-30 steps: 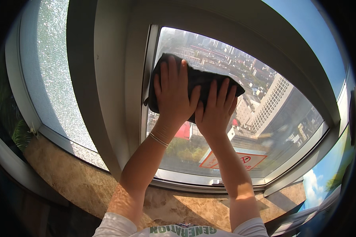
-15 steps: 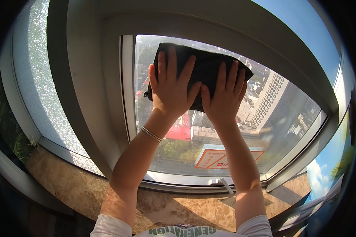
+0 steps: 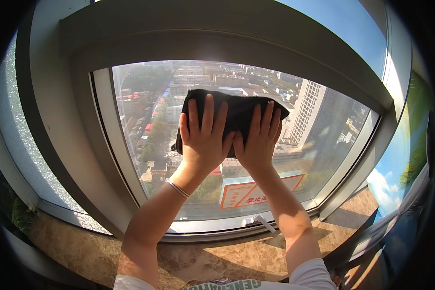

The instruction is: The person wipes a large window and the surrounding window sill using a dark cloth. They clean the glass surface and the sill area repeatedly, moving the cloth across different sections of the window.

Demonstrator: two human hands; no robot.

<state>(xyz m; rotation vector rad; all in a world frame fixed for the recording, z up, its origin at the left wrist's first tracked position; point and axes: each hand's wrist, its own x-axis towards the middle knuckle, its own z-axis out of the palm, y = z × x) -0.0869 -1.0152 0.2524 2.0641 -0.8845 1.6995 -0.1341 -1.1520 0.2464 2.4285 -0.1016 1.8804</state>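
Both hands [image 3: 229, 140] flat on cloth [image 3: 234, 113]

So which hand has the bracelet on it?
The left hand. A thin silvery bracelet circles its wrist, while the right hand has a bare wrist. Both hands press flat on the black cloth against the window glass.

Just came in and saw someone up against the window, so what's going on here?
A person is pressing a black cloth flat against the window pane with both hands. The left hand and the right hand lie side by side on the cloth, fingers spread and pointing up. The cloth sits in the upper middle of the glass, above a red and white sticker near the bottom edge. A window handle sits on the lower frame, over a stone sill.
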